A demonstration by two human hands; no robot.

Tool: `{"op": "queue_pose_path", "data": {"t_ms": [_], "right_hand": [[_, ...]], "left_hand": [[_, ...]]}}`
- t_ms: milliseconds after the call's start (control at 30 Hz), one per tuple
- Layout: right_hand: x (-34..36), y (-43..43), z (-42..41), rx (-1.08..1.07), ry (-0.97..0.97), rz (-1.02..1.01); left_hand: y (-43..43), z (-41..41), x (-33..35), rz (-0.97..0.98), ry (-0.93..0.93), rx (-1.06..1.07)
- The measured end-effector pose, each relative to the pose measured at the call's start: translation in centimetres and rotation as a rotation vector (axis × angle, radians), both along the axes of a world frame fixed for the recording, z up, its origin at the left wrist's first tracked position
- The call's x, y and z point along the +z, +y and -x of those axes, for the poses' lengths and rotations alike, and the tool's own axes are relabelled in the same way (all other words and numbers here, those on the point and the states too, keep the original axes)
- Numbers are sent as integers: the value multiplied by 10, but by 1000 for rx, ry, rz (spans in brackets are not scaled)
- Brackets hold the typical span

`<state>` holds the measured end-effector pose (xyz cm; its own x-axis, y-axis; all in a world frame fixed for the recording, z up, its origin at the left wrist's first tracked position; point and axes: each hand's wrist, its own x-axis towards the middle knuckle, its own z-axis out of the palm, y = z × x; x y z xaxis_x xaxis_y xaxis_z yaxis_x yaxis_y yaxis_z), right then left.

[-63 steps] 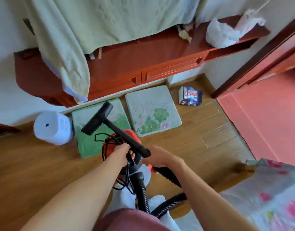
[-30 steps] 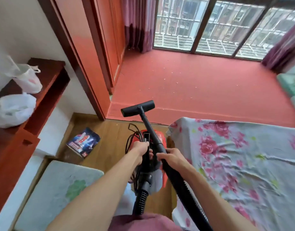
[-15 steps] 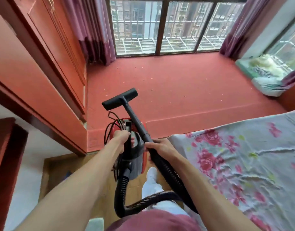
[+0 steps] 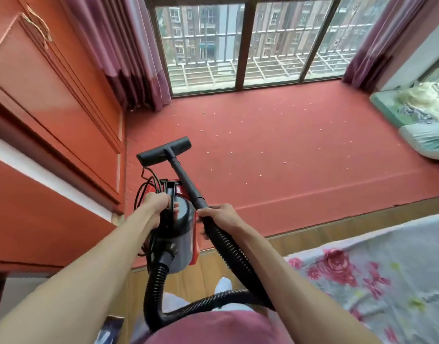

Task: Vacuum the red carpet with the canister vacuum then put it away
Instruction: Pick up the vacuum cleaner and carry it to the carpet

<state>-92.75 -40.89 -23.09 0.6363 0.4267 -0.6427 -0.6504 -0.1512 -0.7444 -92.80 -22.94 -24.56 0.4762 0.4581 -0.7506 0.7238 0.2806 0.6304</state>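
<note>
Head view: left hand (image 4: 156, 204) grips the canister (image 4: 182, 234) by its handle, right hand (image 4: 219, 217) clasps the wand (image 4: 186, 180); the nozzle (image 4: 163, 153) juts ahead over the carpet (image 4: 275, 155). Seemingly carrying it in; next, set down, lower nozzle.

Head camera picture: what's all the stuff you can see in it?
red carpet: one, red, below the window
canister vacuum: one, red and grey, at carpet's near edge
hose: one, black, looping below the vacuum
nozzle: one, black, over the carpet
crumbs: many, pale, scattered on carpet
curtains: two, purple, beside the window
wardrobe: one, orange-red, left
flowery sheet: one, pale blue and pink, lower right
bedding: one pile, green and white, far right
hands: two, bare; left hand grips vacuum handle, right hand grips hose
</note>
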Motion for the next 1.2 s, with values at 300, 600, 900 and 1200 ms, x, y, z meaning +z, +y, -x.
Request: {"op": "queue_pose_path", "data": {"t_ms": [300, 600, 900, 1200], "right_hand": [[-5, 33, -152, -190, -28, 46], [18, 35, -271, -506, 9, 34], [-1, -32, -350, -859, 75, -41], [-18, -174, -442, -1016, 157, -130]], "left_hand": [[23, -184, -2, 74, -31, -153], [6, -370, -14, 91, -63, -461], [-88, -494, -29, 10, -29, -726], [-242, -583, -30, -65, 18, -890]]}}
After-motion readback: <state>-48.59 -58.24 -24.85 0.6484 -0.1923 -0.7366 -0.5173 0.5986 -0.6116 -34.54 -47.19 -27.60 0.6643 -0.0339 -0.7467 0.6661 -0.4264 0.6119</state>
